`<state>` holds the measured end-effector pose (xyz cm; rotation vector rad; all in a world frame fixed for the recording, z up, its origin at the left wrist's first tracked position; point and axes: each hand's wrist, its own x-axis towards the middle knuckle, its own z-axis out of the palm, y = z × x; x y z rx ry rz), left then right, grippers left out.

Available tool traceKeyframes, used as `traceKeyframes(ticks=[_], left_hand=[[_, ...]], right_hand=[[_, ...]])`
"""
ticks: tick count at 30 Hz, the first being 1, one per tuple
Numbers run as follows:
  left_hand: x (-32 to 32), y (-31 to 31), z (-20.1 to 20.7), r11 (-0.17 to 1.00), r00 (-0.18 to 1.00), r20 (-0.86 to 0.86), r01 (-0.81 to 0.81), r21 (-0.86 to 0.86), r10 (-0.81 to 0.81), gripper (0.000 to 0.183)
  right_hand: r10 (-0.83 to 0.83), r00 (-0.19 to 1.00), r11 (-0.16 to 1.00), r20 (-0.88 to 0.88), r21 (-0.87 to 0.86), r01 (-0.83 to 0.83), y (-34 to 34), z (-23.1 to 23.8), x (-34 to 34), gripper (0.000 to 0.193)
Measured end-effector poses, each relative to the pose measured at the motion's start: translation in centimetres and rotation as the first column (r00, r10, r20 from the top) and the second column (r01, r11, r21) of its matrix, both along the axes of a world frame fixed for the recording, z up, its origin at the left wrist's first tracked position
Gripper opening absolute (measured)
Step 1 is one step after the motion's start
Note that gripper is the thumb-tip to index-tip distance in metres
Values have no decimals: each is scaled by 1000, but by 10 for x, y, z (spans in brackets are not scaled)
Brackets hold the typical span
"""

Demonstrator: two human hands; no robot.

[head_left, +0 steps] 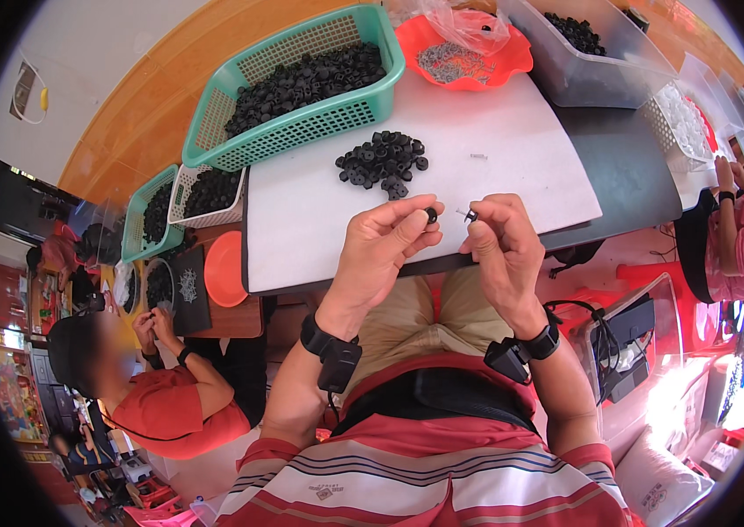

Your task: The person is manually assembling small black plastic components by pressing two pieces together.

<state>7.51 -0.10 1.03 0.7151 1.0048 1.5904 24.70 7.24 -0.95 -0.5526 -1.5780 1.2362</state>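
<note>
My left hand (382, 241) pinches a small round black plastic part (431, 215) between thumb and fingertips. Facing it, a short gap away, my right hand (508, 250) grips another small black piece (471, 216) with a thin metal screw or pin (461, 212) sticking out toward the left. Both hands hover over the near edge of a white board (512, 189). Just beyond them lies a loose pile of small black plastic parts (382, 160). Each wrist wears a black strap with a box-shaped device.
Behind the pile stands a green basket (315, 123) full of black parts. A wavy red dish (517, 63) holds metal screws, beside a clear bin (635, 75). At left, a person (180, 404) in red works near smaller baskets and a red round lid (225, 272). Another person sits far right.
</note>
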Motion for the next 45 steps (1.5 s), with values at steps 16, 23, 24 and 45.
traceKeyframes(ticks=[16,23,24,45], left_hand=[[-6,-8,-10,997,958,278,61,44,-71,24],[-2,-8,-10,996,952,293,73,52,-85,24],[-2,-8,-11,996,952,294,73,50,-85,24],[6,-10,-5,993,974,203,89,73,-103,21]], right_hand=[[-44,991,969,127,248,11,-4,8,-7,23],[-54,982,945,179,328,-7,-5,12,-8,23],[-54,982,945,179,326,-7,-5,12,-8,23],[-8,992,977,125,212,-19,-5,12,-2,20]])
